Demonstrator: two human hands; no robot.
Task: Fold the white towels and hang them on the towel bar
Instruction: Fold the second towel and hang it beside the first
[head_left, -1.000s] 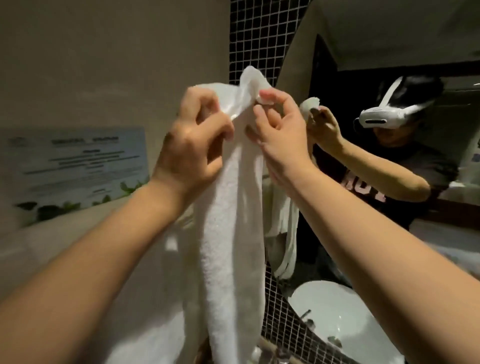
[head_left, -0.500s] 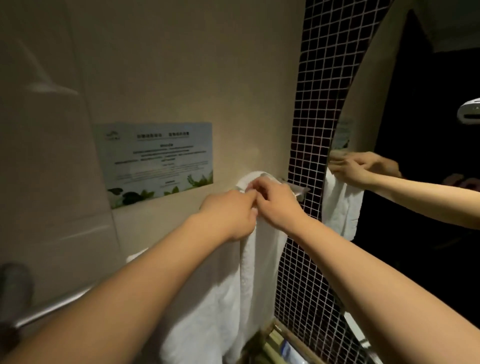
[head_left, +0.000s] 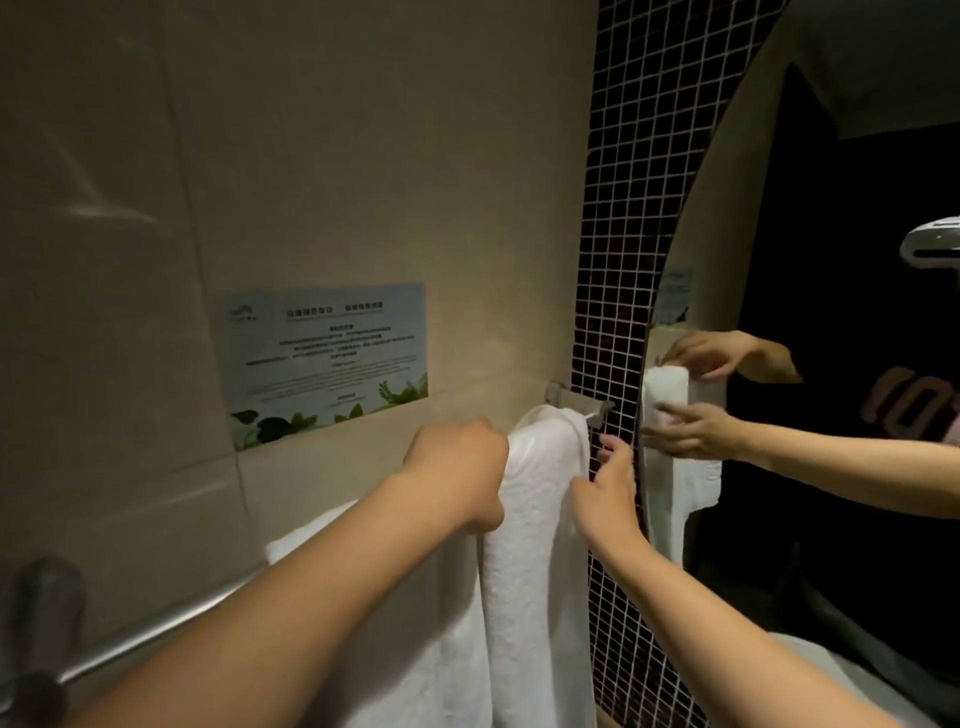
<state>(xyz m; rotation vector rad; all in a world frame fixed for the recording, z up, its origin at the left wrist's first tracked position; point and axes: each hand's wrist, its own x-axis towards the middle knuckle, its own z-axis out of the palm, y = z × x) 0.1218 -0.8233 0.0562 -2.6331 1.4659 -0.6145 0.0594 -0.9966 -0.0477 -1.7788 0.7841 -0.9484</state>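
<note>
A folded white towel (head_left: 540, 519) hangs over the right end of the metal towel bar (head_left: 156, 631), close to the bar's right bracket (head_left: 576, 397). My left hand (head_left: 457, 473) is curled against the towel's left edge, its fingers hidden behind the cloth. On the other side, my right hand (head_left: 605, 483) has loosely spread fingers that touch the towel's right edge. A second white towel (head_left: 322, 525) hangs on the bar further left, mostly hidden behind my left arm.
The bar is fixed to a beige wall with a printed notice (head_left: 322, 358) above it. To the right are dark mosaic tiles (head_left: 623, 208) and a mirror (head_left: 831, 364) reflecting my hands and the towel. A pale basin edge (head_left: 852, 675) shows at the lower right.
The towel went from being held up in both hands to hanging over the bar. Since then my hands have parted, the left to its left edge, the right to its right edge.
</note>
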